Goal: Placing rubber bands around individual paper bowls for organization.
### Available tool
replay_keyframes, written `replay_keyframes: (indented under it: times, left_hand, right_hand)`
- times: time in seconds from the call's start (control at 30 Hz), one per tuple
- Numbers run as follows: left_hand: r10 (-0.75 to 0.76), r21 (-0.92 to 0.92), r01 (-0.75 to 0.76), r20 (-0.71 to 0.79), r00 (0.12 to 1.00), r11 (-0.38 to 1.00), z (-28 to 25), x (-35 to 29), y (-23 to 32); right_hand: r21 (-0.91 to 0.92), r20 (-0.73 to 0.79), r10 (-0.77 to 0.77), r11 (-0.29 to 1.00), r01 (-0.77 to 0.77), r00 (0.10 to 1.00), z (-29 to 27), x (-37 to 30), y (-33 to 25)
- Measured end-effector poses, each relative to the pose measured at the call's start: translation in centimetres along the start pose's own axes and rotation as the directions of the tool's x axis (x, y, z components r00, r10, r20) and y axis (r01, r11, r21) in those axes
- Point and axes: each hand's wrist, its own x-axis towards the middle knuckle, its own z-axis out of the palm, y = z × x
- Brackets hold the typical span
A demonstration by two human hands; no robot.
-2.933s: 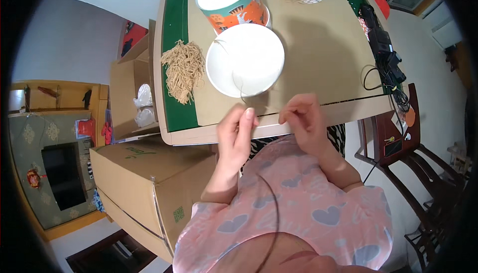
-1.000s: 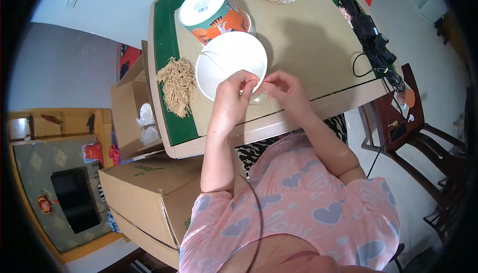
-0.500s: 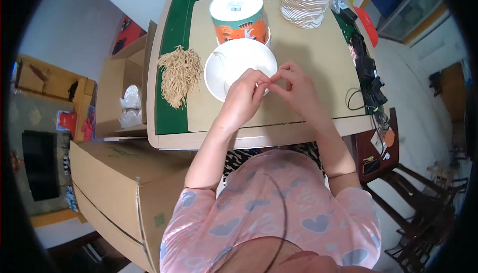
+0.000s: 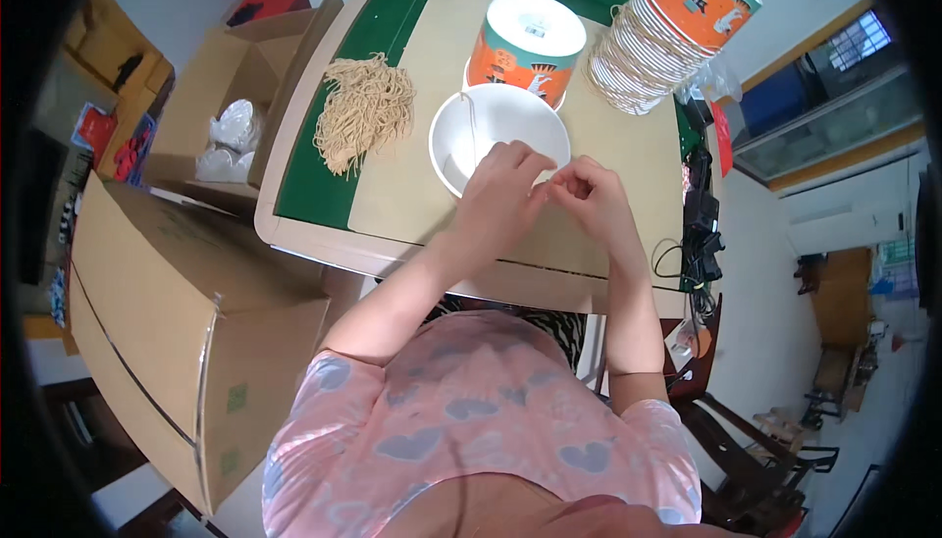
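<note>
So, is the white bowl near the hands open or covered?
Open: the bowl shows its white inside, with a thin cord hanging there, and no lid is visible.

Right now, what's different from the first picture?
The left fingers and right fingers moved forward, from the table edge to the near right rim of the white bucket, closer together. Any grip is unclear. The string heap and orange tub stayed put.

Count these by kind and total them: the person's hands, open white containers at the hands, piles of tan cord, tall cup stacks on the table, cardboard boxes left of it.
Hands: 2 (left hand, right hand)
Open white container: 1
Pile of tan cord: 1
Tall cup stack: 1
Cardboard boxes: 2 (open box, large box)
Total: 7
</note>
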Motion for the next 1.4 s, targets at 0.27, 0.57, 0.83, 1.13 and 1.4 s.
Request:
replay_keyframes:
  times: [0.27,0.57,0.83,1.13,1.4]
  left_hand:
    - [-0.251,-0.204,0.216,-0.163,0.954,0.955,2.5,-8.3,0.8]
    - [-0.578,-0.670,0.509,0.145,0.803,0.540,4.9,-7.4,-0.8]
    - [0.041,0.242,-0.028,-0.046,0.998,0.970,-1.4,-4.0,3.2]
    - [-0.272,-0.268,0.403,0.417,0.867,0.875,-1.9,0.0,-1.9]
    - [-0.134,-0.111,0.189,0.379,0.916,0.976,-1.9,-0.7,-1.7]
  right_hand:
    - [-0.080,-0.024,-0.037,0.996,0.035,0.999,1.0,-0.6,-0.9]
    - [-0.177,0.010,0.013,0.984,-0.011,1.000,1.5,-0.4,-1.8]
    - [-0.153,0.033,-0.030,0.988,0.035,0.999,1.1,-1.5,-2.5]
    - [0.193,-0.030,0.057,0.980,-0.050,0.998,1.6,-1.8,0.0]
    - [0.337,-0.046,0.099,0.938,-0.078,0.994,1.6,-1.6,0.6]
